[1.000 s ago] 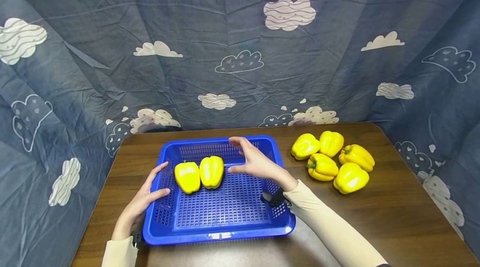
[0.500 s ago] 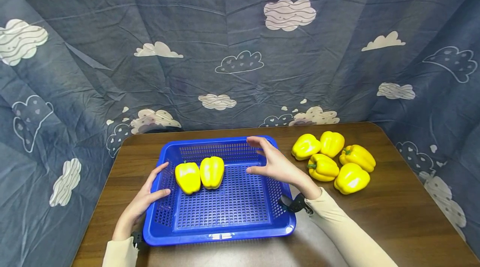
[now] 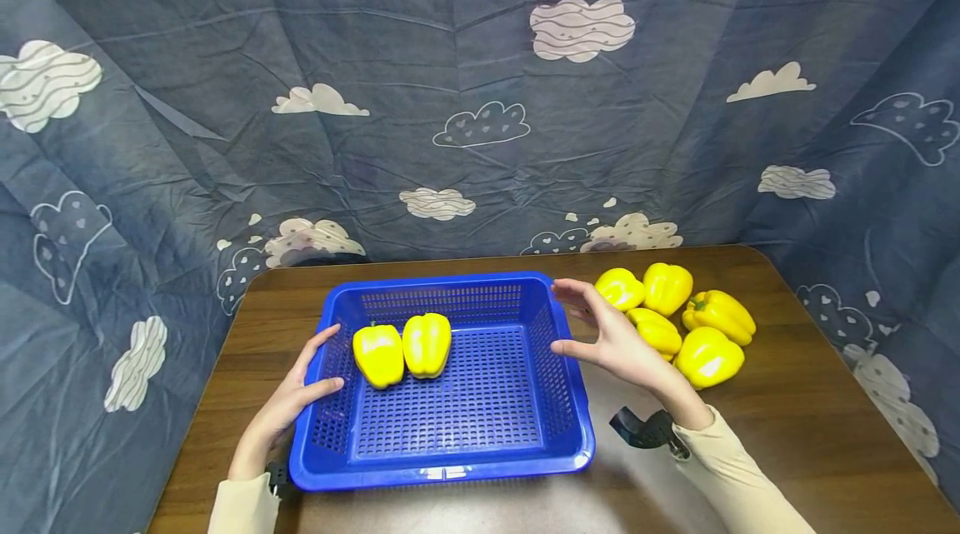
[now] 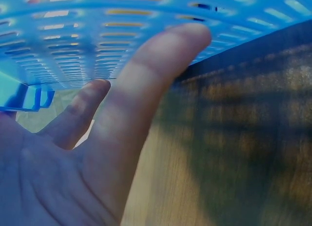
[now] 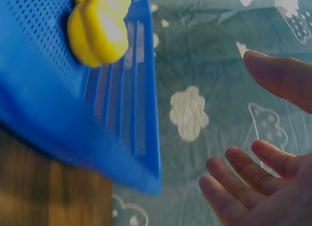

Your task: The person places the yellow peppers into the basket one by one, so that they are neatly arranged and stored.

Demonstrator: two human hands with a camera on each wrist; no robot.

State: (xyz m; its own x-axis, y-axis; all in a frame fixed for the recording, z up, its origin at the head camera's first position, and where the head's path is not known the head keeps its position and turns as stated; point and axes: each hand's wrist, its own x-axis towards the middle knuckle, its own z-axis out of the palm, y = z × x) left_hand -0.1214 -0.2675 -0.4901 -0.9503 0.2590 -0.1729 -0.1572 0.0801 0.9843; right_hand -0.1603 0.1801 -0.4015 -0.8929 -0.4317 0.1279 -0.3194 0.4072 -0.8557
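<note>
Two yellow bell peppers [image 3: 427,346] lie side by side in the left half of a blue plastic basket [image 3: 446,474]. At the basket's left side is my left hand [image 3: 281,405], thumb and fingers spread and extended. The left wrist view shows its thumb [image 4: 146,84] against the slotted blue plastic; whether it presses is unclear. Just outside the right rim my right hand [image 3: 618,342] is in the air, holding nothing, thumb apart from its fingers. Beyond it several more yellow bell peppers [image 3: 720,317] lie grouped on the table, two of them partly hidden by the hand.
The brown wooden table [image 3: 817,426] carries the basket and the loose peppers. A blue curtain [image 3: 480,159] with white clouds hangs behind and along both sides. A dark wrist camera [image 3: 645,427] is strapped beneath my right wrist.
My right hand has moved right, from above the basket's inside out past its right rim. The left hand, basket and peppers stay where they were.
</note>
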